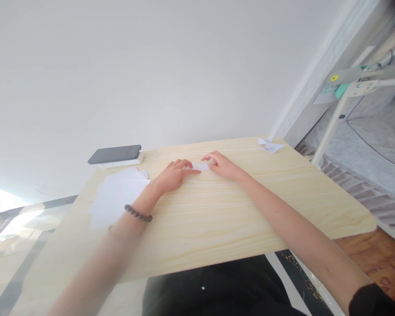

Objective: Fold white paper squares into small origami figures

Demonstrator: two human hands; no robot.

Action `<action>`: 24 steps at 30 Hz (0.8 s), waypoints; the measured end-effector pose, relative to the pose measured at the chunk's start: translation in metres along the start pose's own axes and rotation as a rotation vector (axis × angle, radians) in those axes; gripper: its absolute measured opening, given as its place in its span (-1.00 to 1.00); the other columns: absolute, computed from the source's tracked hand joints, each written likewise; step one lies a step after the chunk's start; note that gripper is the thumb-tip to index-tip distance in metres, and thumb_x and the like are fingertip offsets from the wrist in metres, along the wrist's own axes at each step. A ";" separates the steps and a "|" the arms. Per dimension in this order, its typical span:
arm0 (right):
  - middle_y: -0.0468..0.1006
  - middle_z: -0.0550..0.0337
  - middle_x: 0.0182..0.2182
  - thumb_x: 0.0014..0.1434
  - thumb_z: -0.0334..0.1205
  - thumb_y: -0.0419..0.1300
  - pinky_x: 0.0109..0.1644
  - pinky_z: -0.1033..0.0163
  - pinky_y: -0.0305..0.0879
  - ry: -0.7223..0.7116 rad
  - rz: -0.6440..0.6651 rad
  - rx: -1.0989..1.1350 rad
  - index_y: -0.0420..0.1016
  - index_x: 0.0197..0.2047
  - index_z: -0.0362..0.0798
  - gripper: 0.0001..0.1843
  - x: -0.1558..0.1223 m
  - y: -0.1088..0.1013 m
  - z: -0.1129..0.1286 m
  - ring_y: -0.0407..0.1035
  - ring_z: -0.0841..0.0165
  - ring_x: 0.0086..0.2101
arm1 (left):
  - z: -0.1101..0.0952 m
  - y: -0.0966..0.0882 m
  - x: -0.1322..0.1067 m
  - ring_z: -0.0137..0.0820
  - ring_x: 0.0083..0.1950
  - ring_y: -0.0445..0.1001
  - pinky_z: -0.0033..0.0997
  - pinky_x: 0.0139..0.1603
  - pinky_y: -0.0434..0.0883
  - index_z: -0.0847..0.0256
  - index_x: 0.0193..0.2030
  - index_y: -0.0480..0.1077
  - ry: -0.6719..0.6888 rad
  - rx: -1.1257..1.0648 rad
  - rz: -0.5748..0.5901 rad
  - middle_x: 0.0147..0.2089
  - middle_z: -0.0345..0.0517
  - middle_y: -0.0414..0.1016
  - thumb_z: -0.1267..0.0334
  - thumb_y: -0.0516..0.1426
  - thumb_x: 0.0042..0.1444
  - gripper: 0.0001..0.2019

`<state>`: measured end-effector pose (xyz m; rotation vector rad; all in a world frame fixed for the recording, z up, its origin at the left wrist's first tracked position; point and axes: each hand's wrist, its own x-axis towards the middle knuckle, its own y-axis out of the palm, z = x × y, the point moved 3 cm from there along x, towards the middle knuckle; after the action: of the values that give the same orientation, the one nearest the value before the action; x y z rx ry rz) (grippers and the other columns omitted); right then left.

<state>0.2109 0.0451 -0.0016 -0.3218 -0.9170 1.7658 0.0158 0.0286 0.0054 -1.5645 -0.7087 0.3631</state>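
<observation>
A small white strip of folded paper lies on the light wood table between my two hands. My left hand is at the strip's left end, with its fingers curled over it and the thumb stretched along the near edge. At the other end, my right hand has its thumb and bent fingers at the paper; the index finger reaches out over it. How firmly the right fingertips pinch is hard to see at this size. A dark beaded bracelet circles my left wrist.
Loose white sheets lie left of my left forearm. Behind them a dark phone rests on a white block with a cable. A folded paper piece sits at the far right corner. The wall borders the table's back; a white metal frame stands right.
</observation>
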 end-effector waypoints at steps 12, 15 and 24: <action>0.27 0.17 -0.15 -0.01 -0.45 -0.01 -0.32 0.36 0.18 -0.004 0.026 0.035 0.35 -0.09 -0.04 -0.61 -0.001 0.002 0.004 0.15 0.56 -0.49 | -0.001 -0.001 0.001 -0.30 0.05 0.18 -0.24 0.01 0.15 -0.12 0.07 0.23 0.008 0.042 -0.002 0.04 -0.16 0.23 0.62 -0.14 -0.06 -0.36; 0.28 0.16 -0.12 -0.02 -0.50 -0.05 -0.33 0.37 0.18 -0.015 0.046 0.058 0.34 -0.08 -0.04 -0.57 0.000 0.002 0.003 0.16 0.57 -0.49 | -0.001 -0.001 0.001 -0.31 0.04 0.19 -0.25 0.00 0.15 -0.11 0.05 0.25 0.008 0.034 -0.008 0.04 -0.17 0.24 0.61 -0.15 -0.05 -0.39; 0.30 0.17 -0.11 -0.04 -0.51 -0.07 -0.31 0.35 0.19 -0.015 0.049 0.070 0.35 -0.09 -0.02 -0.55 -0.001 0.001 0.002 0.19 0.56 -0.49 | 0.000 -0.002 0.000 -0.32 0.04 0.21 -0.26 0.01 0.16 -0.08 0.01 0.30 0.005 -0.010 -0.031 0.03 -0.19 0.27 0.61 -0.15 -0.04 -0.42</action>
<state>0.2096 0.0436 -0.0016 -0.2879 -0.8623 1.8433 0.0154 0.0290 0.0070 -1.5617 -0.7312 0.3336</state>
